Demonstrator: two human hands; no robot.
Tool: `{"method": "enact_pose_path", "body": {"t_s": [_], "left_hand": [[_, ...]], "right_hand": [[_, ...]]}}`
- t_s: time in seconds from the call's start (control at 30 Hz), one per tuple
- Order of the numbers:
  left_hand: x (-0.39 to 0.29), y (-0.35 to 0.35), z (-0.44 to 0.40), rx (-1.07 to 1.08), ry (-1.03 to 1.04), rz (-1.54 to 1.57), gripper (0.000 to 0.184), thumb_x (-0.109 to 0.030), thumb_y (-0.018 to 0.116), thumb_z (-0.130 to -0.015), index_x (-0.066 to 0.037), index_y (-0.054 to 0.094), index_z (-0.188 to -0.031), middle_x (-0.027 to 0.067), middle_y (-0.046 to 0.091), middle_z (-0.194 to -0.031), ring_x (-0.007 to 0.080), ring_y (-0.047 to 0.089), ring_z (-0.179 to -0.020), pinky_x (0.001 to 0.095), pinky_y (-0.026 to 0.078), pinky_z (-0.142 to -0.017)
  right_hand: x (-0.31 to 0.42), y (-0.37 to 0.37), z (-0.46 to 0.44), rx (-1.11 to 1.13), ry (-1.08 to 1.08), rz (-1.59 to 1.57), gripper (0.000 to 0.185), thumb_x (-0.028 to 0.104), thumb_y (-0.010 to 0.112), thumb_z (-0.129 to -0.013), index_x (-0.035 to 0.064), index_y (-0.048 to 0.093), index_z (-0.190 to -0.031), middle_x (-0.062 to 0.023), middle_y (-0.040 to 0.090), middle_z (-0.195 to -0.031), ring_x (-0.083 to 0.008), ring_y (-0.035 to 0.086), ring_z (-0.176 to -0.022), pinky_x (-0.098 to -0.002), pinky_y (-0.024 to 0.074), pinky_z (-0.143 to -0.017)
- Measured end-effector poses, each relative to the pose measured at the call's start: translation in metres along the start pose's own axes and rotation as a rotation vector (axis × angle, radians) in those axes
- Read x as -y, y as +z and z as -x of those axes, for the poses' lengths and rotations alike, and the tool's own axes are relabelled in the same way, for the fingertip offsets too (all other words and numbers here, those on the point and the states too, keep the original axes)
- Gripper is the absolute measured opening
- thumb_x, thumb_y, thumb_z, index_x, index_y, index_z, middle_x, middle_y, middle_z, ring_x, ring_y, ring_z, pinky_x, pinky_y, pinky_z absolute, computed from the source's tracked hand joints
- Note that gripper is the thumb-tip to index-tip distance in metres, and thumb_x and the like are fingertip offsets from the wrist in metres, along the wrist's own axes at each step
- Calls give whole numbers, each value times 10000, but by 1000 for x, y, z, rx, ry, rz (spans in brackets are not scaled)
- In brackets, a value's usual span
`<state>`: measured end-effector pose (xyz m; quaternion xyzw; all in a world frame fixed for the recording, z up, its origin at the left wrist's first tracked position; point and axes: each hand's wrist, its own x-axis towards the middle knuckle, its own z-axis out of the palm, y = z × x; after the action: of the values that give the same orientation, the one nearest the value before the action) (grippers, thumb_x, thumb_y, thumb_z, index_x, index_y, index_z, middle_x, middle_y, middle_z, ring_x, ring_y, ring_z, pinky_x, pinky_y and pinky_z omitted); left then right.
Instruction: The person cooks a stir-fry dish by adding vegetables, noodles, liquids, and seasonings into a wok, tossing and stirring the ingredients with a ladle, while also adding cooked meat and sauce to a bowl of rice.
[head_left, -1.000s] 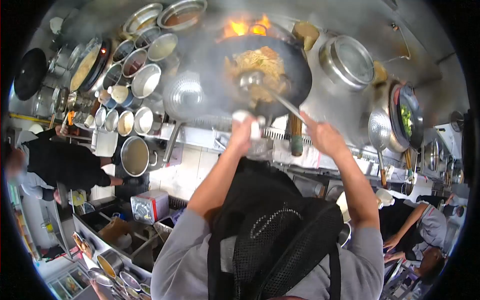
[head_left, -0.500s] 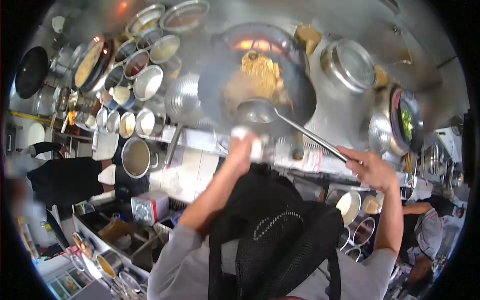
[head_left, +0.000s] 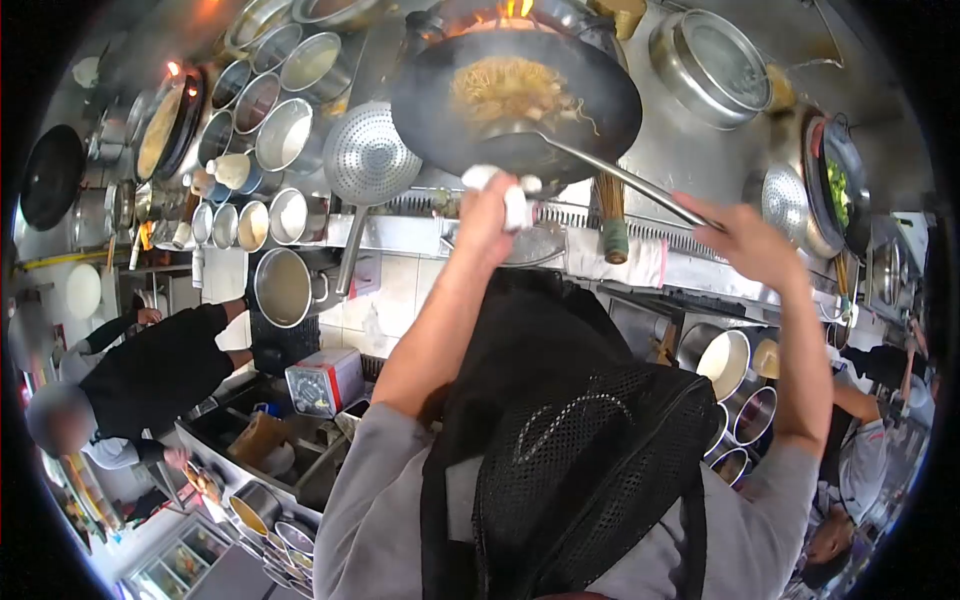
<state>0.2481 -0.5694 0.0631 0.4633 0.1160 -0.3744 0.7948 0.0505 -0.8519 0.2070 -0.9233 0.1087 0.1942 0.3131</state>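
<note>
A large dark wok (head_left: 425, 120) sits over the burner, with steam above it. Stir-fried noodles (head_left: 510, 88) lie spread across its far half, and a few strands reach toward the right rim. My left hand (head_left: 487, 218) is closed round a folded white cloth (head_left: 515, 208) at the wok's near rim; any handle under the cloth is hidden. With my right hand (head_left: 748, 245) I grip the end of a long-handled ladle (head_left: 635, 182). The ladle's bowl rests inside the wok at the near edge of the noodles, partly veiled by steam.
Flames (head_left: 515, 10) rise behind the wok. Left of it lie a perforated strainer (head_left: 372, 155) and several metal pots. A bamboo brush (head_left: 612, 225) and a towel (head_left: 655, 262) lie at the stove's front edge. Another person (head_left: 165, 355) stands at far left, more people at right.
The noodles, heaped up and blurred before, now lie flatter and wider in the wok. My view has shifted, so the stove appears higher. Both hands keep their holds.
</note>
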Motion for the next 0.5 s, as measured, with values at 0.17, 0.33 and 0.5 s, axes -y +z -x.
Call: {"method": "enact_pose_path", "body": {"t_s": [0.17,0.33,0.5], "left_hand": [[47,-34,55,14,-87,-171,278,-64,649,-921,-41,559,-1183,117,660,-1020,224,690,-813,352,585,-591],[-25,24,29,-45,-38,89,118,-86,630,-942,-21,607,-1038,123,670,-926,229,678,-739,341,581,-589],[58,-32,17,-12,41,-60,238,-78,637,-930,-50,560,-1154,100,644,-1000,208,681,-824,343,584,-568]], "right_hand": [[-14,5,2,-121,-154,45,536,174,670,-988,183,536,-1507,-212,750,-1058,-387,625,-797,-455,519,-835],[22,-42,10,198,280,-66,527,179,652,-997,211,540,-1511,-225,742,-968,-389,681,-815,-471,517,-784],[-6,37,-49,-225,70,145,515,178,665,-984,187,563,-1489,-280,712,-993,-453,688,-842,-473,539,-770]]}}
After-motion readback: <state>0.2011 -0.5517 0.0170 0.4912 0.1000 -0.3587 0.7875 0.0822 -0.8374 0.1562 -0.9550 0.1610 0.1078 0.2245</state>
